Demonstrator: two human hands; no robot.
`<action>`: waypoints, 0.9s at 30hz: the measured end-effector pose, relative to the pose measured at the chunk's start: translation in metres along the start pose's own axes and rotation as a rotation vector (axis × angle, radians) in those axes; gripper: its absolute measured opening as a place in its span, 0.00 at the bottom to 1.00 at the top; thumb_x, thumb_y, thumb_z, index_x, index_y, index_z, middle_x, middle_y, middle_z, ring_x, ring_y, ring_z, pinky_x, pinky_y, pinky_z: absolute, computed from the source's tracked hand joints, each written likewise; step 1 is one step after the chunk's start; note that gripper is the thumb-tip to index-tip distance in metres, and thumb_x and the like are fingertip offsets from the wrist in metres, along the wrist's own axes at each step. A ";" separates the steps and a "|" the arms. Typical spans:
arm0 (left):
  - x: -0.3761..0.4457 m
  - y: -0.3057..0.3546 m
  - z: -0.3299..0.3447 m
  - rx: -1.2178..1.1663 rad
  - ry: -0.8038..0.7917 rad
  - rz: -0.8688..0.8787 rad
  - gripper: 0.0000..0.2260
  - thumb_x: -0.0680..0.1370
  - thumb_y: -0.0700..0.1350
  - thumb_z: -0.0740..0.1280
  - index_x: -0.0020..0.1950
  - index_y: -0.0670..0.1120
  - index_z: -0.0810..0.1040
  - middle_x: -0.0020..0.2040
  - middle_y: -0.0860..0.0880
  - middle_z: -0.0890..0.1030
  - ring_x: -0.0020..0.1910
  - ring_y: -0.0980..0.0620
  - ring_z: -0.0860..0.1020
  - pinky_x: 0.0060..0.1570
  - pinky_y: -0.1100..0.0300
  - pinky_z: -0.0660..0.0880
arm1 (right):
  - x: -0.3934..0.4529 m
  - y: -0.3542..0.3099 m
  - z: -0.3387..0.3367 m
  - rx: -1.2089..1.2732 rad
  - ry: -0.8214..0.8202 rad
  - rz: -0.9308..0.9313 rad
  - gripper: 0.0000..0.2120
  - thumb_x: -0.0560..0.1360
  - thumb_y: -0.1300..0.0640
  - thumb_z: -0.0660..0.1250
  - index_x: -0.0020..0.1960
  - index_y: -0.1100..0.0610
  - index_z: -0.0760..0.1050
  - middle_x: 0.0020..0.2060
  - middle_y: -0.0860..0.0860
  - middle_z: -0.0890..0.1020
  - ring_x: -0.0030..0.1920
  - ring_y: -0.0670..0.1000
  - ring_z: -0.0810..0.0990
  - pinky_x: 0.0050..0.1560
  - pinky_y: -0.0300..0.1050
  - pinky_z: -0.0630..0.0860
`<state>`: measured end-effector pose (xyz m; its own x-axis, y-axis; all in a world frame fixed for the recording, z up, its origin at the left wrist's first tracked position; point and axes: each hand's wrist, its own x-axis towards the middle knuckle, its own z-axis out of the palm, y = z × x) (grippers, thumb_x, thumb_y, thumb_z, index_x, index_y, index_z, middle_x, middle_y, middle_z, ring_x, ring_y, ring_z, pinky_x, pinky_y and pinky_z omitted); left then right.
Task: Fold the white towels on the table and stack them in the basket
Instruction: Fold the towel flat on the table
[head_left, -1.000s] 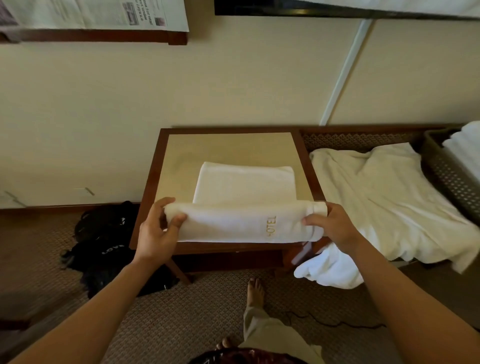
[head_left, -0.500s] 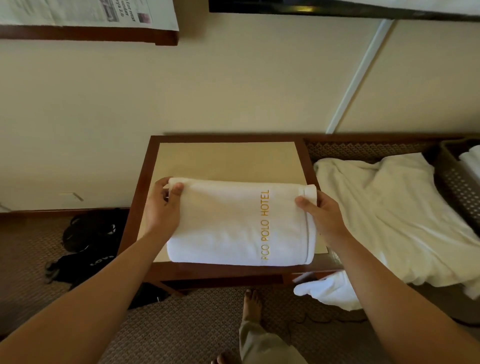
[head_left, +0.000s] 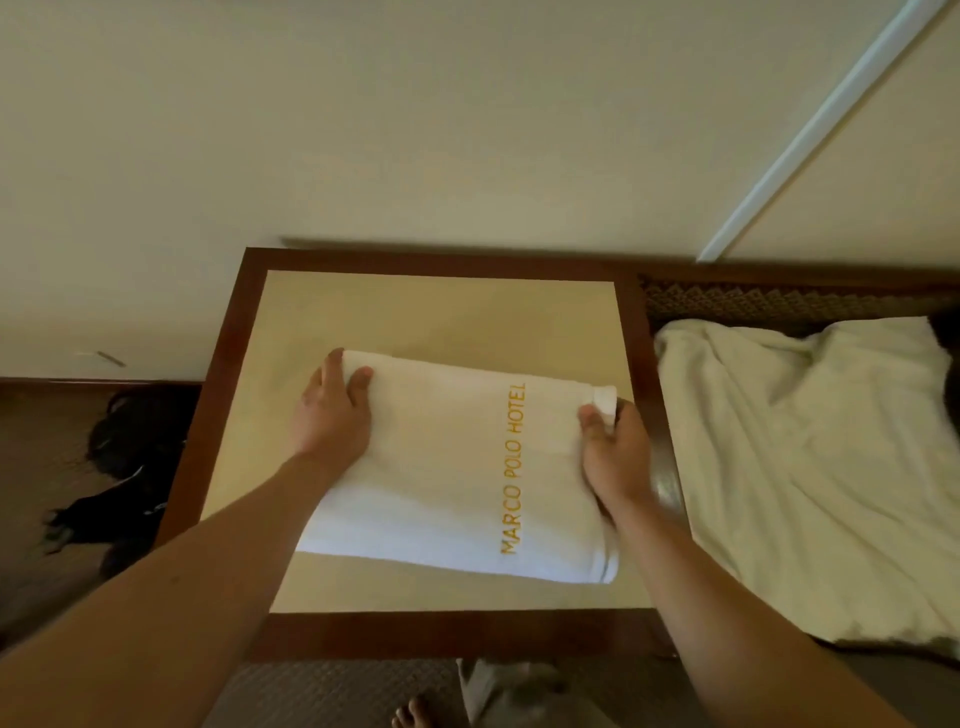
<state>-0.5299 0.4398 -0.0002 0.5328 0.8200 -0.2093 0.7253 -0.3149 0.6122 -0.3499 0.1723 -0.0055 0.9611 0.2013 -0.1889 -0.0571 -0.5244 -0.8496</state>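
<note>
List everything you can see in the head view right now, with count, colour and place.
folded towel: 1, white with gold lettering, flat on the table's middle
table: 1, beige top with dark wood frame, against the wall
loose linen: 1 heap, off-white, right of the table
dark bag: 1, black, on the floor left of the table
carpet: brown, patterned, under the table
wall: cream, behind the table
left hand: 1, resting flat on the towel's far left corner
right hand: 1, gripping the towel's right edge
</note>
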 end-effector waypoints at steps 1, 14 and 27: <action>0.014 0.005 0.000 0.030 -0.024 0.008 0.26 0.85 0.61 0.51 0.80 0.51 0.58 0.76 0.41 0.68 0.72 0.37 0.68 0.70 0.39 0.67 | 0.004 -0.003 0.003 -0.008 0.009 -0.009 0.10 0.81 0.52 0.68 0.59 0.55 0.76 0.46 0.45 0.80 0.49 0.50 0.79 0.48 0.43 0.70; -0.020 0.058 -0.005 -0.030 0.377 0.251 0.20 0.77 0.40 0.68 0.68 0.48 0.73 0.65 0.47 0.76 0.61 0.44 0.75 0.59 0.47 0.73 | 0.040 -0.048 0.040 0.141 0.181 0.200 0.16 0.83 0.53 0.64 0.67 0.61 0.71 0.53 0.53 0.78 0.51 0.53 0.76 0.52 0.46 0.73; -0.041 -0.010 -0.025 -0.476 0.052 -0.453 0.27 0.80 0.60 0.66 0.75 0.50 0.64 0.64 0.45 0.79 0.56 0.43 0.80 0.57 0.47 0.77 | -0.044 -0.053 0.003 -0.136 -1.100 0.480 0.21 0.78 0.46 0.72 0.58 0.64 0.79 0.48 0.62 0.87 0.47 0.60 0.86 0.50 0.52 0.82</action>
<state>-0.5700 0.4213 0.0213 0.1893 0.8475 -0.4958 0.5942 0.3032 0.7450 -0.3898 0.1939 0.0458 0.1019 0.5243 -0.8454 -0.2523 -0.8084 -0.5318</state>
